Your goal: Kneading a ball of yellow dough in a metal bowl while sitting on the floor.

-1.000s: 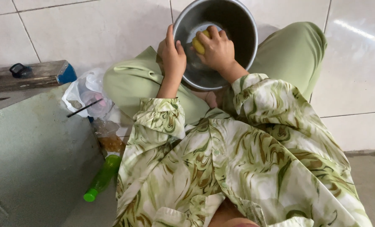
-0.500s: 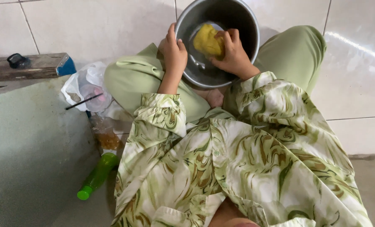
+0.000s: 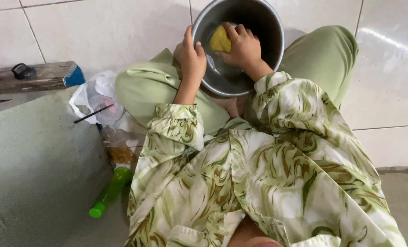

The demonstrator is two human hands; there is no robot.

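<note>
1. right hand inside the steel bowl, fingers curled over a yellow sponge, pressing it against the inner wall on the far-left side.
2. left hand clamped on the near-left rim, thumb inside, fingers outside, steadying.
3. sponge just left of the right palm, between both hands; nearer the right, which already grips it.
4. bowl tilted toward the body, resting between green-trousered knees on the tiled floor.
5. green bottle lying well apart, lower left.
</note>
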